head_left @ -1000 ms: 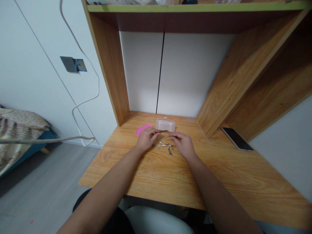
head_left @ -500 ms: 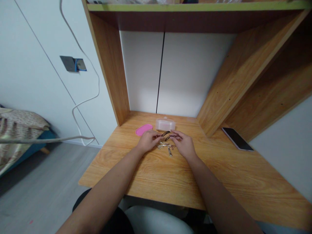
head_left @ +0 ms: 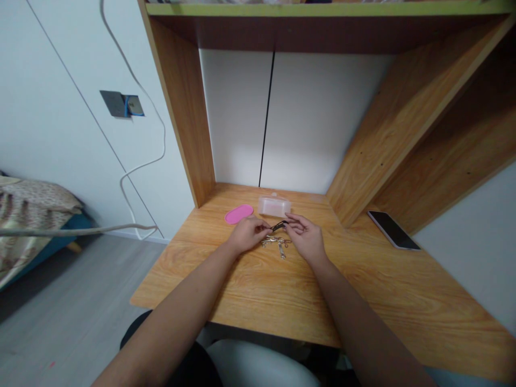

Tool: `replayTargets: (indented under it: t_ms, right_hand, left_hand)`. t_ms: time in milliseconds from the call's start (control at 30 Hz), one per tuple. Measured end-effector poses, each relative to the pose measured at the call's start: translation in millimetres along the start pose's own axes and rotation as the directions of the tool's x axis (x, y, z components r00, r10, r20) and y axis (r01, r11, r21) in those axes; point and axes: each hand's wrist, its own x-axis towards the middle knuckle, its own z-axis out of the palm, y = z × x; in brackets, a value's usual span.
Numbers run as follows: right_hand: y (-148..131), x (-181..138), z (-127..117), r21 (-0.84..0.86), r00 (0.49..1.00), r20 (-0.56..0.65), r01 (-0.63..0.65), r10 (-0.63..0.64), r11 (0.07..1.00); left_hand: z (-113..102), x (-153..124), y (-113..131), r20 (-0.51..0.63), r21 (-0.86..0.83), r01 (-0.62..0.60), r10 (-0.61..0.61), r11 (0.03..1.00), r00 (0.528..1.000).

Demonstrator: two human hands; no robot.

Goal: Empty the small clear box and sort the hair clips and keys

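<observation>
Both hands meet over the middle of the wooden desk. My left hand and my right hand each pinch an end of a thin dark hair clip, held just above the desktop. Right beneath it lies a small heap of metal hair clips. Behind the hands stands a small clear plastic box, with a pink oval lid lying to its left.
A dark phone lies on the right part of the desk by the slanted wooden side panel. A white cable hangs down the wall at left. A bed is at far left, and a white seat edge shows below.
My hands have drawn closer together. The dark clip, earlier held stretched between them, now sits compact between the fingertips.
</observation>
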Motion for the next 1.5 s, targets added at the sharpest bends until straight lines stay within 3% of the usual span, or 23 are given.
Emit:
replayTargets:
  t_ms: [367, 633, 833, 1167, 1333, 1500]
  right_hand:
    - [-6.7, -2.7, 3.6, 0.037, 0.999, 0.045, 0.004, -0.005, 0.999]
    - [-14.6, -3.3, 5.6, -0.042, 0.976, 0.22, 0.003, 0.006, 0.999]
    - [-5.9, -1.1, 5.7, 0.039, 0.99, 0.119, -0.082, 0.077, 0.996]
    - [1.3, 7.7, 1.8, 0.221, 0.977, -0.011, -0.206, 0.214, 0.953]
    - [3.6, 9.3, -2.4, 0.287, 0.956, -0.038, -0.269, 0.292, 0.919]
    - [1.6, 9.5, -5.0, 0.343, 0.941, -0.054, -0.296, 0.334, 0.891]
  left_hand:
    - [2.4, 0.2, -1.6, 0.051, -0.04, -0.011, 0.013, 0.999, 0.999]
    - [8.7, 1.5, 0.3, 0.031, -0.315, 0.075, -0.068, 0.946, 0.997]
    - [15.4, 4.2, -4.0, -0.035, -0.514, 0.206, -0.261, 0.833, 0.965]
    - [18.4, 10.3, -8.6, -0.073, -0.667, 0.264, -0.413, 0.696, 0.908]
    - [15.0, 10.0, -9.2, -0.071, -0.667, 0.288, -0.444, 0.687, 0.893]
    - [14.0, 10.6, -12.1, -0.096, -0.613, 0.289, -0.433, 0.735, 0.896]
